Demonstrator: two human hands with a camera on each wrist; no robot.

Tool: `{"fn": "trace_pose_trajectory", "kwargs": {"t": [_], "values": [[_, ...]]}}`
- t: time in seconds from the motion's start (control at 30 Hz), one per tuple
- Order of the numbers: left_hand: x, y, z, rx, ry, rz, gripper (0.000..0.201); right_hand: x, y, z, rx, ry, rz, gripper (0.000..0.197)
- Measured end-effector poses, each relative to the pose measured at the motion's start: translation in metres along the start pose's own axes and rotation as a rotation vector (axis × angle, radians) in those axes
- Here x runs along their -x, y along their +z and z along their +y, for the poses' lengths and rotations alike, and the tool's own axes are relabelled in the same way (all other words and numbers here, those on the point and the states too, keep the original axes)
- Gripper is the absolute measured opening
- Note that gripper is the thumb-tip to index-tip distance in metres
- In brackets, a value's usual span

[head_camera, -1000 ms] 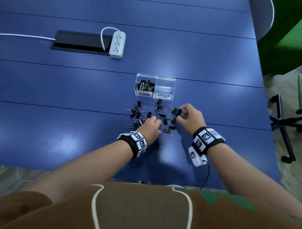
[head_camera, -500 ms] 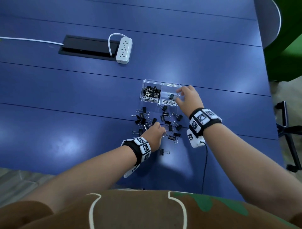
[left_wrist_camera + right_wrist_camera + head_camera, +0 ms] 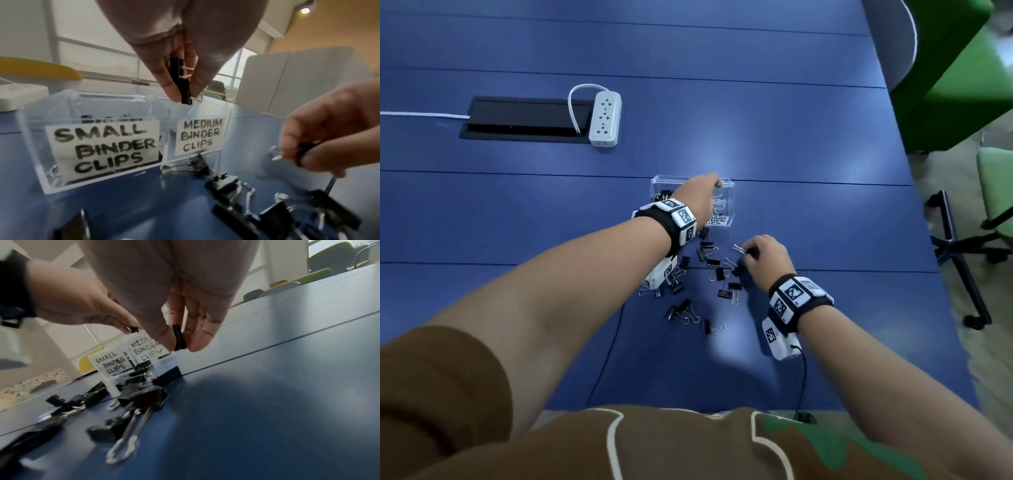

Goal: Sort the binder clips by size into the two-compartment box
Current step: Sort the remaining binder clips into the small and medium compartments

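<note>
A clear two-compartment box [image 3: 726, 186] [image 3: 102, 178] stands on the blue table, labelled SMALL BINDER CLIPS on the left and MEDIUM BINDER CLIPS on the right. My left hand [image 3: 702, 195] [image 3: 183, 95] reaches over the medium side and pinches a black binder clip [image 3: 182, 81] just above its rim. My right hand [image 3: 760, 255] [image 3: 180, 345] hovers low over the loose pile of black clips [image 3: 709, 270] and pinches another black clip [image 3: 178, 337] [image 3: 304, 152]. Small clips [image 3: 662, 196] fill the left compartment.
A white power strip [image 3: 605, 118] lies by a black cable hatch [image 3: 524, 118] at the far left. Green chairs [image 3: 955, 75] and a black chair base [image 3: 962, 253] stand past the table's right edge. A cable [image 3: 803, 377] hangs from my right wrist.
My right hand came back from the medium compartment to the pile and picked up a clip. My left hand left the pile and carried a clip up over the box.
</note>
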State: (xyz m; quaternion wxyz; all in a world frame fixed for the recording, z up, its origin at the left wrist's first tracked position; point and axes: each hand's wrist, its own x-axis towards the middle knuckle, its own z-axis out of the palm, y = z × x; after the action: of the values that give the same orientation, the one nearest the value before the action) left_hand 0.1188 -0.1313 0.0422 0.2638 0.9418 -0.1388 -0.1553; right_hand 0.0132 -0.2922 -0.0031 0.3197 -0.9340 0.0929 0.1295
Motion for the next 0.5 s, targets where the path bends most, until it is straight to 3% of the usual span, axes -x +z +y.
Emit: {"fn": "trace_pose_trajectory", "kwargs": {"t": [0.1, 0.17, 0.23, 0.3, 0.4, 0.5], "values": [[-0.004, 0.005, -0.001, -0.078, 0.043, -0.044, 0.040, 0.014, 0.005, -0.001, 0.018, -0.051, -0.020, 0.010], [0.002, 0.010, -0.001, -0.130, 0.135, -0.001, 0.041, 0.020, 0.013, -0.001, 0.055, -0.112, -0.040, 0.007], [0.012, 0.014, -0.001, -0.186, 0.240, 0.054, 0.035, 0.022, 0.021, -0.001, 0.108, -0.164, -0.061, 0.006], [0.025, 0.025, -0.004, -0.201, 0.282, 0.019, 0.028, 0.023, 0.025, 0.000, 0.162, -0.184, -0.083, 0.008], [0.046, 0.041, -0.015, -0.241, 0.263, -0.136, 0.021, 0.022, 0.025, 0.000, 0.154, -0.190, -0.082, 0.010], [0.061, 0.054, -0.025, -0.282, 0.178, -0.214, 0.030, 0.019, 0.017, -0.004, 0.059, -0.147, -0.065, 0.007]]}}
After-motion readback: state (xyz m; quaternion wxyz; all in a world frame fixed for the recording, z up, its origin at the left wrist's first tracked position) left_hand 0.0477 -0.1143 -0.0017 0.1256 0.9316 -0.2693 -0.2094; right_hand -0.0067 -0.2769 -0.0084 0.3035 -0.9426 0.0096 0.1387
